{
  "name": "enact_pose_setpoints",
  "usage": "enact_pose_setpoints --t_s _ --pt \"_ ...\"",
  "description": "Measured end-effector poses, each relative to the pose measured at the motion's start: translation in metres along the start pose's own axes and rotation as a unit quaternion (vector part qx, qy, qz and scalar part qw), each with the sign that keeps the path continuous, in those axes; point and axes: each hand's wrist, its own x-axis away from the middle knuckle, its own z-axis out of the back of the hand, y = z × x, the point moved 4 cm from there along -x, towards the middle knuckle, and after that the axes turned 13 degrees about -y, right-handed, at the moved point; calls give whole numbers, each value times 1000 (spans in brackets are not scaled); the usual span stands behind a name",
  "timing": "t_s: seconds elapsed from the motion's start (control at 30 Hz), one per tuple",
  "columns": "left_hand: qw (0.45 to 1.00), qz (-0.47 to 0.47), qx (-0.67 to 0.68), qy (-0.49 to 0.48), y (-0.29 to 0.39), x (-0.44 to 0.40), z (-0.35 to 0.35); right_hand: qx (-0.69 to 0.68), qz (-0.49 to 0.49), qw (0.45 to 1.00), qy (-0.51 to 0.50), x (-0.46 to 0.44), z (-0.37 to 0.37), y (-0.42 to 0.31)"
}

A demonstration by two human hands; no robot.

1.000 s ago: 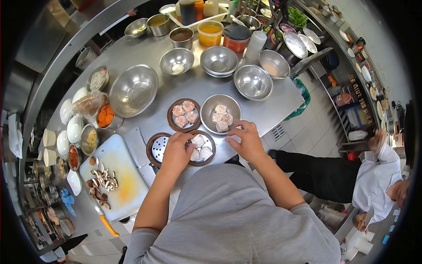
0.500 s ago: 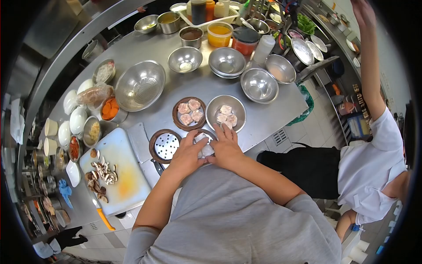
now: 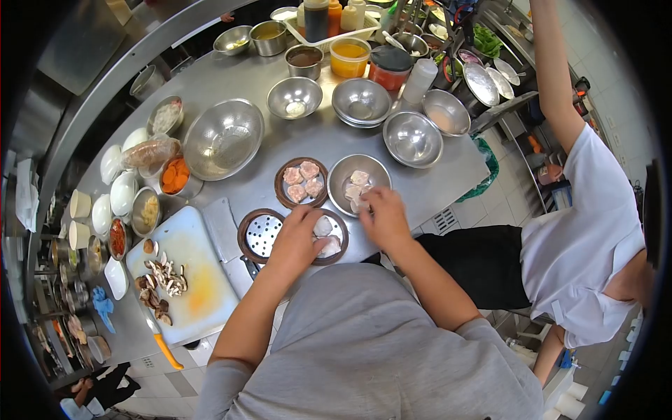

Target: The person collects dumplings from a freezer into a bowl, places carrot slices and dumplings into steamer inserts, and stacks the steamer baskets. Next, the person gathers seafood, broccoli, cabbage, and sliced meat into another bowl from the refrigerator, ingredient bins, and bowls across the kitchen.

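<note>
My left hand [image 3: 295, 236] lies over the left rim of a small round steamer basket [image 3: 344, 234], its fingers and thumb apart. White dumplings [image 3: 327, 243] sit in that basket, partly covered by the hand. At the near rim of a metal bowl [image 3: 379, 170], my right hand [image 3: 385, 215] pinches a pale dumpling [image 3: 359, 205]. More pale dumplings [image 3: 360, 178] lie inside the bowl. Just behind my left hand is a second steamer basket [image 3: 278, 183] with several pinkish dumplings [image 3: 309, 169]. A third basket [image 3: 262, 232] shows a bare perforated metal base.
On the left lie a cutting board [image 3: 211, 245] with sliced mushrooms [image 3: 168, 276] and an orange-handled knife [image 3: 166, 350]. Metal bowls [image 3: 224, 136], sauce tubs [image 3: 350, 56] and white bowls [image 3: 124, 192] line the counter. A co-worker in white [image 3: 584, 231] stands at right.
My right hand has left the front steamer basket and moved right to the metal bowl. My left hand stays at the basket, whose white dumplings show more. The co-worker's raised arm has shifted left.
</note>
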Motion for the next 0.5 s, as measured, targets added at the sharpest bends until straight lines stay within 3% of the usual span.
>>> enact_pose_setpoints --t_s 0.03,0.1,0.13,0.2,0.27,0.5 --pt "1000 -1 -1 0 2 -15 -3 0 0 1000 1 -6 11 0" --pt "993 -84 -77 22 10 -61 -17 170 -128 975 -71 -19 25 4" --pt "992 -83 -99 7 15 -85 -23 171 -124 975 -68 -27 26 8" --pt "989 -81 -123 -2 17 -128 -34 219 -141 951 -168 -41 16 19" --pt "968 36 -213 -128 2 -159 -51 229 -145 948 -169 -44 18 15" --pt "970 -35 -217 -105 -3 -151 -51 195 -157 960 -126 -36 10 20"
